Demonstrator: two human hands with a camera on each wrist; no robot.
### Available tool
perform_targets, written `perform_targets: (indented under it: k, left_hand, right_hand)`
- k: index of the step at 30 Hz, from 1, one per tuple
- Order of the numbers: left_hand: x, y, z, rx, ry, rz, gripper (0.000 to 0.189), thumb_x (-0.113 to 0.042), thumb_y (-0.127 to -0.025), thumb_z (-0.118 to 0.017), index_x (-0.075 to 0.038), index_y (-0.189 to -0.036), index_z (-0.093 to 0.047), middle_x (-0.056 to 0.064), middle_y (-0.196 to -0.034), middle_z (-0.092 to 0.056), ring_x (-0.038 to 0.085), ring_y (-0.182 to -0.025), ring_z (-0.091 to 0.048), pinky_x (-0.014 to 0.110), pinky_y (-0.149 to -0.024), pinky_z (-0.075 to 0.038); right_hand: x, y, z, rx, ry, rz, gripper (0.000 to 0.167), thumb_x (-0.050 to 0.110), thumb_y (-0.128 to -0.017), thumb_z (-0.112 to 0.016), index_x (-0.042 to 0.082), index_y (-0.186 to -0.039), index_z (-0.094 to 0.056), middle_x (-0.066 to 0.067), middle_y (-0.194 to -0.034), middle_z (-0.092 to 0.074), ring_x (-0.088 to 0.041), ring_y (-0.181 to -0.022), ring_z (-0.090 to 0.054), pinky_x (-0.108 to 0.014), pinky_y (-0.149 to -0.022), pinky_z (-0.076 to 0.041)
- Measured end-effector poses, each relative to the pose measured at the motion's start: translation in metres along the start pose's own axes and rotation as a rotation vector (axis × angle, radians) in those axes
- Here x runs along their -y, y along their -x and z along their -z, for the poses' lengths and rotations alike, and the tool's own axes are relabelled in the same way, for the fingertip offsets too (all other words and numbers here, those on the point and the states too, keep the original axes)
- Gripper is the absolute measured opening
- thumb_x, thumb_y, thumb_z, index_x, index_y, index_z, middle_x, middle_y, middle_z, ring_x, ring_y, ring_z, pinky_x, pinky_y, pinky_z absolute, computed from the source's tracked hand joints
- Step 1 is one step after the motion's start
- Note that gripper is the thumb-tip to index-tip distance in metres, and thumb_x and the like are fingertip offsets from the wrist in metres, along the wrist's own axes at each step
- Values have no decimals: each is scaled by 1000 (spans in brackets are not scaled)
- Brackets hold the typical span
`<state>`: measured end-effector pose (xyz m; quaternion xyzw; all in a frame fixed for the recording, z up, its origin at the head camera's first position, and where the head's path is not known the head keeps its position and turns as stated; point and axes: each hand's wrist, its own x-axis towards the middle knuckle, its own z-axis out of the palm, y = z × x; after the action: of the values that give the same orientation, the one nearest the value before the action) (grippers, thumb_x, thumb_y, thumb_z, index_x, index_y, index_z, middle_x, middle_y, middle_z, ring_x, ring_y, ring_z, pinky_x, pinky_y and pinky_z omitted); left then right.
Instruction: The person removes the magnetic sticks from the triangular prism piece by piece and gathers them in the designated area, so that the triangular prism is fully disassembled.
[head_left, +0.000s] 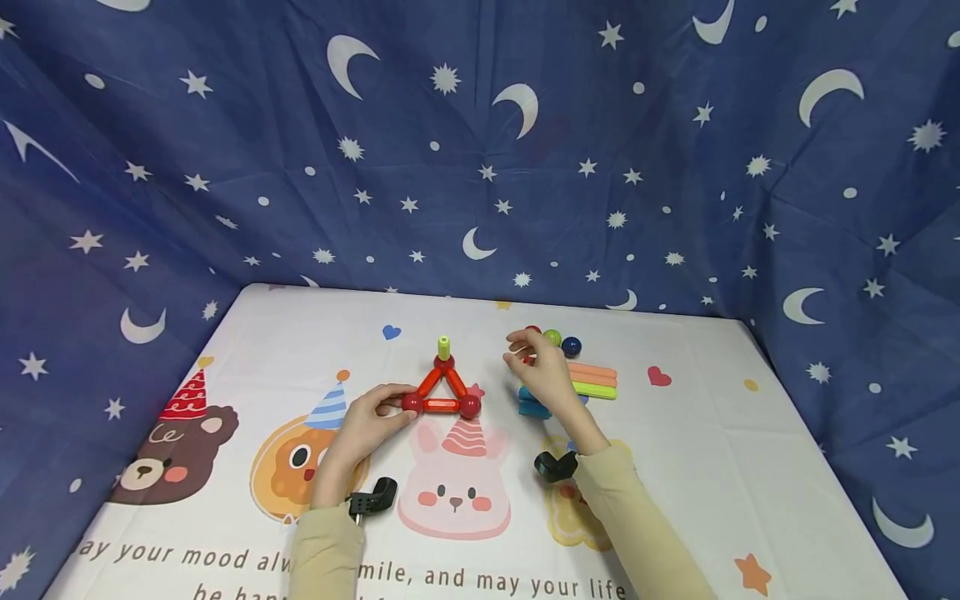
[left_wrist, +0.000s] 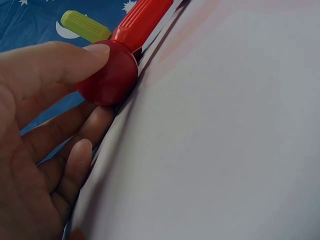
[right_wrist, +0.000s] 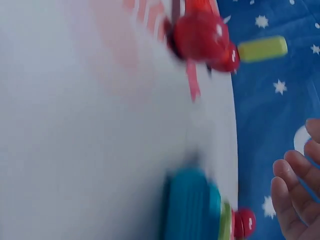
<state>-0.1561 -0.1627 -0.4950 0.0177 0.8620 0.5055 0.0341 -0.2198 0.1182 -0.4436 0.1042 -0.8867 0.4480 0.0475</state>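
A triangle of red rods (head_left: 442, 406) joined by red balls (head_left: 469, 406) lies on the table. From its far corner ball a yellow-green rod (head_left: 444, 347) sticks up. My left hand (head_left: 375, 421) holds the left corner ball (left_wrist: 111, 75), thumb on its top and fingers against its side. Over the loose pieces on the right hovers my right hand (head_left: 546, 371), fingers loosely bent and nothing seen in them. Beneath and around it are blue rods (head_left: 534, 402), orange rods (head_left: 594, 372) and another yellow-green rod (head_left: 596, 390); the hand hides part of this pile.
Behind the right hand sit a green ball (head_left: 552, 337), a dark blue ball (head_left: 572, 347) and a partly hidden red ball (head_left: 532, 329). A white cloth with printed animals (head_left: 454, 500) covers the table. A blue star-patterned curtain (head_left: 480, 167) hangs along the back and sides.
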Motion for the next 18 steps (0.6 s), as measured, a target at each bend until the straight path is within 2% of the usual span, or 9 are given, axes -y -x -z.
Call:
perform_targets:
  k: [10,18]
  left_hand:
    - [0,1,0,-3,7,14,37,-19,-83,-75,-19,-119,-68,5,-109,-68,18,-99,-57,24,-83,-43]
    - [-1,0,0,4,9,10,36,-20,-84,-74,-21,-119,-67,4,-109,-67,18,-100,-58,27,-86,-44]
  right_hand:
    - [20,-7,-47,87,-199,-98,45,21,-84,-73,11,-125,-57,-12,-113,-65,-24,-100,-63,-35,-83,-56]
    - [35,-18,-71,146,-280,-126,47,23,-86,-72,14,-129,-54,-9,-121,-62,-26,-110,-60,-36,-90,-55]
